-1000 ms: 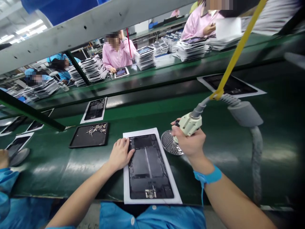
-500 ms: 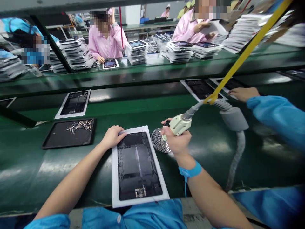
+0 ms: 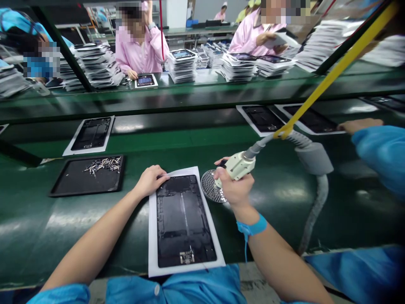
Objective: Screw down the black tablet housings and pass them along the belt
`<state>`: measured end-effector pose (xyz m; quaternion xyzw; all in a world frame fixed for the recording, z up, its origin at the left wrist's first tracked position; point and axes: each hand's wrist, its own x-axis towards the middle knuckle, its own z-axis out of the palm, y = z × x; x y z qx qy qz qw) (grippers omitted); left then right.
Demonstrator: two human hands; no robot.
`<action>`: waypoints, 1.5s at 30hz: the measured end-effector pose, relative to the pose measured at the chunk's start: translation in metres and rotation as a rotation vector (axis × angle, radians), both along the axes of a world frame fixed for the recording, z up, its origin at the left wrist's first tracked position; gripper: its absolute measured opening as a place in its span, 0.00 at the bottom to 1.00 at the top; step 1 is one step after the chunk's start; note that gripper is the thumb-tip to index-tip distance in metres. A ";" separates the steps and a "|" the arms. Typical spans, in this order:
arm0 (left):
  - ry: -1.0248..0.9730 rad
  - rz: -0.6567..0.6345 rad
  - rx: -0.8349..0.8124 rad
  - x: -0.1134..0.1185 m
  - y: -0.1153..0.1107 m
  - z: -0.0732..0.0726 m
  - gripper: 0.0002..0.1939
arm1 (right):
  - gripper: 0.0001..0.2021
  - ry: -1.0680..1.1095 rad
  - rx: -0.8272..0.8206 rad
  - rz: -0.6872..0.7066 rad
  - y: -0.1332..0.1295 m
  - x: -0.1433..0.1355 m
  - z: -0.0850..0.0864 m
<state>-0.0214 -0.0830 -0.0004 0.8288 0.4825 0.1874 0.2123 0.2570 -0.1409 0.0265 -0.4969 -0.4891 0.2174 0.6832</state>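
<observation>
Right in front of me a black tablet housing lies on a white foam sheet with its inner parts showing. My left hand pinches the upper left corner of the sheet and housing. In my right hand is a pale green handheld tool, its grey hose hung from a yellow strap. The tool is over a round perforated metal disc, just right of the sheet; whether they are joined is unclear. A blue band circles my right wrist.
A black tray of small metal parts lies on the left. More housings on sheets lie beyond. A co-worker's hand is at the right. Behind a green ledge are stacks and people in pink.
The co-worker's hand at the right has moved further right, uncovering more of a housing. The housings beyond and the tray appear slightly further left. My hands stay in place.
</observation>
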 end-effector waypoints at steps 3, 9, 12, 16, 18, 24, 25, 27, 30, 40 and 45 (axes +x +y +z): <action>-0.009 0.005 0.002 0.001 -0.001 0.000 0.10 | 0.11 0.017 0.014 0.003 0.000 -0.002 0.001; -0.067 0.064 0.040 -0.013 0.004 0.001 0.13 | 0.12 -0.007 -0.013 -0.009 0.000 0.000 0.002; -0.037 0.125 0.080 -0.026 0.010 0.001 0.14 | 0.12 -0.010 0.000 -0.013 -0.001 0.001 0.004; 0.014 0.119 0.074 -0.034 0.014 0.001 0.12 | 0.10 0.086 0.055 0.063 -0.003 -0.019 0.013; 0.041 0.107 0.063 -0.033 0.013 0.001 0.12 | 0.10 0.129 0.050 0.196 -0.003 -0.042 0.018; 0.100 0.111 0.061 -0.026 0.011 -0.002 0.11 | 0.10 0.086 0.029 0.420 0.018 -0.123 0.017; 0.105 0.112 0.059 -0.025 0.011 -0.002 0.11 | 0.10 0.068 0.018 0.431 0.023 -0.133 0.015; 0.106 0.115 0.051 -0.023 0.011 -0.003 0.10 | 0.11 0.050 0.000 0.441 0.033 -0.147 0.008; 0.097 0.106 0.054 -0.022 0.011 -0.005 0.07 | 0.13 0.050 -0.011 0.444 0.042 -0.156 -0.002; 0.125 0.096 0.055 -0.017 0.016 -0.008 0.05 | 0.15 0.008 -0.061 0.415 0.045 -0.155 -0.019; 0.116 0.096 0.069 -0.019 0.017 -0.008 0.04 | 0.15 0.056 -0.085 0.428 0.045 -0.160 -0.014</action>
